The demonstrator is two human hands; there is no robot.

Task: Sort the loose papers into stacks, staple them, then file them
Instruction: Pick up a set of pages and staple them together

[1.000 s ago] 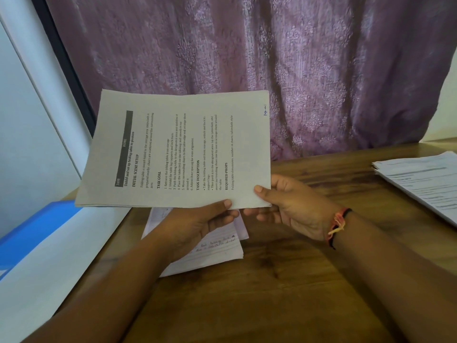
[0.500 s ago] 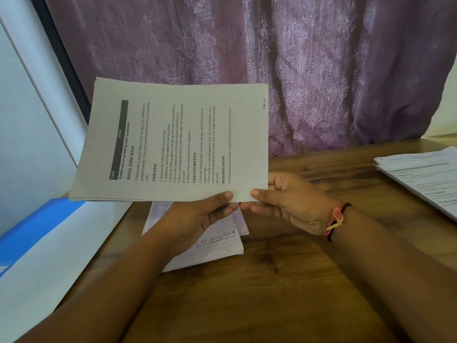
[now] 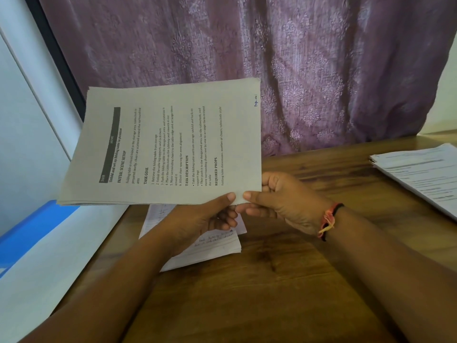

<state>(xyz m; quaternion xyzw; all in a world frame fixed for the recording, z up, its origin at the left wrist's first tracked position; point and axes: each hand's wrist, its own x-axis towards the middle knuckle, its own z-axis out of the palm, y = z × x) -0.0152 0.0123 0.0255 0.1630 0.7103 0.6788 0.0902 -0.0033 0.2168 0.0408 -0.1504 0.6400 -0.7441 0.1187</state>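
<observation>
- Printed stack [image 3: 173, 144]: several grey-white sheets, edges roughly squared, text turned sideways (blue pen note at far right corner), held up above the counter [image 3: 272, 293], left of centre.
- Left hand [image 3: 197, 224] and right hand [image 3: 284, 201]: both pinch its near right corner, thumbs on top, nearly touching.
- Handwritten sheets [image 3: 215, 246] lie on the counter beneath the hands.
- Another printed pile [image 3: 420, 174] lies far right.

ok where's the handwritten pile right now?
Head view, left of centre: the handwritten pile lies flat on the wooden table, partly hidden beneath the left hand, below the printed stack held up.
</observation>
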